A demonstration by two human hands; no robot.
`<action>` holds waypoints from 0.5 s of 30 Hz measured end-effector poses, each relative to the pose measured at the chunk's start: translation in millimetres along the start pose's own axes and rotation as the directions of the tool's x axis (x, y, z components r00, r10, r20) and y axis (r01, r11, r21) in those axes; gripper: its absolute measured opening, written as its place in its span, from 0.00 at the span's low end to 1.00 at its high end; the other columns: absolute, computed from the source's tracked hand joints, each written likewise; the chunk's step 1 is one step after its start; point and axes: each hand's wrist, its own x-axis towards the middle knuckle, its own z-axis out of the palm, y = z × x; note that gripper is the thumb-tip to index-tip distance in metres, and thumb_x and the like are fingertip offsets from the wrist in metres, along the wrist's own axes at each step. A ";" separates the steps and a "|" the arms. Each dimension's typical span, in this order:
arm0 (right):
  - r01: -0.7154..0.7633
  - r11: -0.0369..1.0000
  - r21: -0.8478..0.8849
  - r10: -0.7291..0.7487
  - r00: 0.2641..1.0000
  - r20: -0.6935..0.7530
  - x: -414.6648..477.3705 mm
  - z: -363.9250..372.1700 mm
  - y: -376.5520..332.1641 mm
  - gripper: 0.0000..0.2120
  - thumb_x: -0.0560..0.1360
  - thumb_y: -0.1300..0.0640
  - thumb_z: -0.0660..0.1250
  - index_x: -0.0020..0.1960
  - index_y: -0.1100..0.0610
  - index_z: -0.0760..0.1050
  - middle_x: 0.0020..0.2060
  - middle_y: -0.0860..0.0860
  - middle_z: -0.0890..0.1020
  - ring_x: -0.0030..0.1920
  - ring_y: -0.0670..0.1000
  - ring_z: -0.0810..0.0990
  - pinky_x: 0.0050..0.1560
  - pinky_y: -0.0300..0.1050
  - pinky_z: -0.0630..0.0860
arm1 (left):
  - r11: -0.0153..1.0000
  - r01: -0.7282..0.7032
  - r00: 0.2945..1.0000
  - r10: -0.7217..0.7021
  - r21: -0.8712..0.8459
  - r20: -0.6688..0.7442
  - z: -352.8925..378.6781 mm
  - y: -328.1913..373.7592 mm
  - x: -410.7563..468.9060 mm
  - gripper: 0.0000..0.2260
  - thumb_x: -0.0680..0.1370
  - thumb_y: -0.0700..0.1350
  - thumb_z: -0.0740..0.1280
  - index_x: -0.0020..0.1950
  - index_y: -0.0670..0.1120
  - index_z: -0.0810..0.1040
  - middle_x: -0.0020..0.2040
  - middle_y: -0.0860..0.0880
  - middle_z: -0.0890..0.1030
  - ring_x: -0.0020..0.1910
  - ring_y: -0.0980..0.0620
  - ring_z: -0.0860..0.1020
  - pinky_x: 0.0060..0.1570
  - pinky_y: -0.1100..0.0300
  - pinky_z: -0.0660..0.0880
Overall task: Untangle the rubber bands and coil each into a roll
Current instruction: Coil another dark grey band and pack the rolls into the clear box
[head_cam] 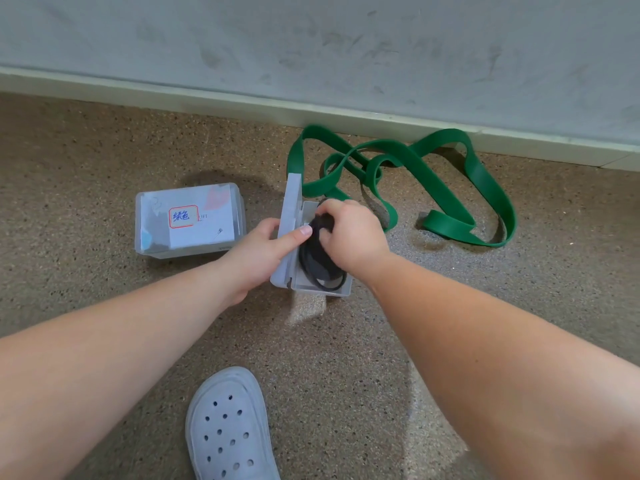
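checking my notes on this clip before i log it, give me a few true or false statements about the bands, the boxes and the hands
1. The green band lies loose and uncoiled on the floor. True.
2. The right hand is pulling on the green band. False: it grips the black band, which sits in the open box.
3. The left hand holds the lid of the open box. True.
4. The labelled box stands open. False: it is closed, and no hand touches it.
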 end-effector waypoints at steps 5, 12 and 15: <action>-0.128 0.909 0.396 0.146 0.989 -0.016 -7.8 -34.5 23.5 0.15 0.75 0.62 0.68 0.57 0.46 0.81 0.56 0.48 0.81 0.55 0.53 0.80 0.56 0.49 0.80 | 0.971 -0.073 0.928 0.149 0.227 -0.341 -9.0 12.8 -11.9 0.40 0.69 0.70 0.69 0.76 0.54 0.64 0.73 0.50 0.71 0.70 0.48 0.71 0.69 0.46 0.69; 0.072 0.722 0.688 -0.115 0.993 0.018 -75.9 -163.1 5.4 0.15 0.74 0.68 0.71 0.54 0.51 0.82 0.55 0.52 0.84 0.56 0.54 0.83 0.57 0.52 0.82 | 0.859 -0.444 0.895 0.438 0.254 0.082 4.0 140.2 -75.0 0.29 0.68 0.62 0.73 0.67 0.56 0.75 0.59 0.53 0.82 0.57 0.53 0.81 0.62 0.51 0.77; 0.133 0.651 0.748 -0.161 0.986 -0.035 -112.2 -215.2 -4.3 0.15 0.74 0.69 0.70 0.53 0.52 0.81 0.54 0.56 0.84 0.54 0.55 0.84 0.57 0.55 0.82 | 0.898 -0.422 0.870 0.363 0.124 0.334 28.6 184.6 -99.8 0.17 0.77 0.41 0.73 0.65 0.47 0.76 0.55 0.49 0.85 0.53 0.51 0.84 0.55 0.53 0.81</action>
